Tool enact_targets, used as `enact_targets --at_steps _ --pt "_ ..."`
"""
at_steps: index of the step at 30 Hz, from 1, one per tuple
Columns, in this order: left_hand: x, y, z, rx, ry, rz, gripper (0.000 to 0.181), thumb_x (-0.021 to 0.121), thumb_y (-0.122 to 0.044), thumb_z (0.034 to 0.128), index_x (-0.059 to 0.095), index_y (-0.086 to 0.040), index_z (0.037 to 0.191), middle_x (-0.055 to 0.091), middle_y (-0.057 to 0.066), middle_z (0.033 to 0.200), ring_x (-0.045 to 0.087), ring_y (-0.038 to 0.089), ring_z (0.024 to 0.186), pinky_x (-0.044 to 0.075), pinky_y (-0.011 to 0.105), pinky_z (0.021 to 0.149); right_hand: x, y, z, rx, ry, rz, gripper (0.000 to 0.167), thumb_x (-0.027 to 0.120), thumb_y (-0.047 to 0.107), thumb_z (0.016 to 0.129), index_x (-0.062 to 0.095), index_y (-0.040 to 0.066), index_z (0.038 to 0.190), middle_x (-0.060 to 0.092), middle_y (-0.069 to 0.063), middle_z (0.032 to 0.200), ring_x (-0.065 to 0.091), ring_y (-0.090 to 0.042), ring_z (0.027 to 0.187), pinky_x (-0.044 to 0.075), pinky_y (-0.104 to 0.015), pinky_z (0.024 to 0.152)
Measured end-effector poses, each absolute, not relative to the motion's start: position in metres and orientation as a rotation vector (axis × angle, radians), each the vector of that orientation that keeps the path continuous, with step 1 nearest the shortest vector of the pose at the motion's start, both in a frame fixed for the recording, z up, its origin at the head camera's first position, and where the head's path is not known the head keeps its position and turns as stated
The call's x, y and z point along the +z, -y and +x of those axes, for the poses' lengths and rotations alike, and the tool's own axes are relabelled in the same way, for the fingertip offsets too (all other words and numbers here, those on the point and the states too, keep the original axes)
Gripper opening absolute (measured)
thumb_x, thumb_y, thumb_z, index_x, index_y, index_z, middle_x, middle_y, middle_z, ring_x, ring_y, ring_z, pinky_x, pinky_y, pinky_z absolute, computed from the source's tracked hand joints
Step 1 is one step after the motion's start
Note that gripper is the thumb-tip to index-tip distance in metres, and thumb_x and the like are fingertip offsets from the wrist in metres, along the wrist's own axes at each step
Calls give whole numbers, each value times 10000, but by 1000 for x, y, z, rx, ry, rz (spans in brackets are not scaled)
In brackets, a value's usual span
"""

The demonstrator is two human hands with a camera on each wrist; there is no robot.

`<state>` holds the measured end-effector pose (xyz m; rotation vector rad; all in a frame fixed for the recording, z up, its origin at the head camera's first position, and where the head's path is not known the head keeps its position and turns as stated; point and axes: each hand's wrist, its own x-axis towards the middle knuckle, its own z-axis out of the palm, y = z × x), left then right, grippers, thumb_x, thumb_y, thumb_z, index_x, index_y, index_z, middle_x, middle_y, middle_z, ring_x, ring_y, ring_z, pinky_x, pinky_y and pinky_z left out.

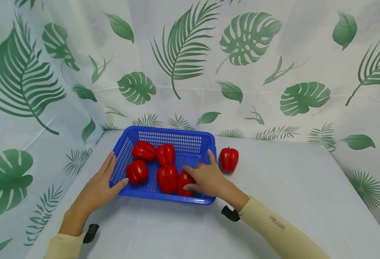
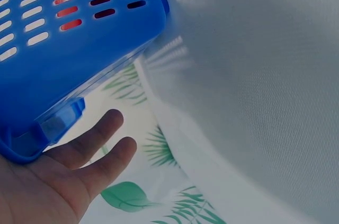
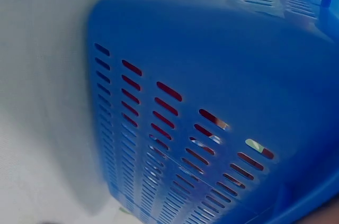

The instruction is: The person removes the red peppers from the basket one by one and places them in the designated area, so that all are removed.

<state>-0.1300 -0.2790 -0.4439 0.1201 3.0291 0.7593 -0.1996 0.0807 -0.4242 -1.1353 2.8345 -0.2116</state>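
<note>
A blue plastic basket (image 1: 190, 138) with slotted walls stands on the white table, several red bell peppers in it. My right hand (image 1: 210, 180) reaches over its right front corner and grips the red bell pepper (image 1: 184, 182) there between thumb and fingers. That pepper is partly hidden by the hand. My left hand (image 1: 97, 189) rests against the basket's left front corner, thumb over the rim. Seen from the left wrist, the fingers (image 2: 108, 163) are straight, below the basket's rim. From the right wrist, the basket wall (image 3: 222, 70) hides the grip; red shows through the slots.
One more red bell pepper (image 1: 228, 160) stands on the table (image 1: 280, 187) just right of the basket. Behind and to the left hangs a white curtain (image 1: 196, 90) printed with green leaves. Dark straps (image 1: 230, 213) show at both wrists.
</note>
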Motion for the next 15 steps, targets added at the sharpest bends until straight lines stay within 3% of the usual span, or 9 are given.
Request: enact_targets --at_steps 6,11,15 --pt "-444 280 -130 753 -3027 117 1033 613 -543 1025 59 9 1700 -10 201 1785 191 567 1558 332 777 1098 -425 -78 -198 -277 -2748 -1249 664 792 363 983 577 78 1543 738 -158 1294 683 -342 1230 332 -718 1179" --pt "-445 281 -130 757 -3028 128 1031 614 -536 1025 56 7 1701 -10 200 1785 193 569 1557 337 777 1094 -426 -76 -196 -486 -2671 -1222 636 826 228 964 584 36 1521 715 -170 1321 698 -329 1184 588 -517 1001" --pt "-444 281 -129 769 -3023 130 1024 610 -529 1029 57 11 1700 -11 202 1784 195 572 1555 337 781 1090 -426 -76 -194 -593 -2656 -1186 600 843 162 945 621 48 1490 732 -145 1268 710 -291 1137 636 -420 903"
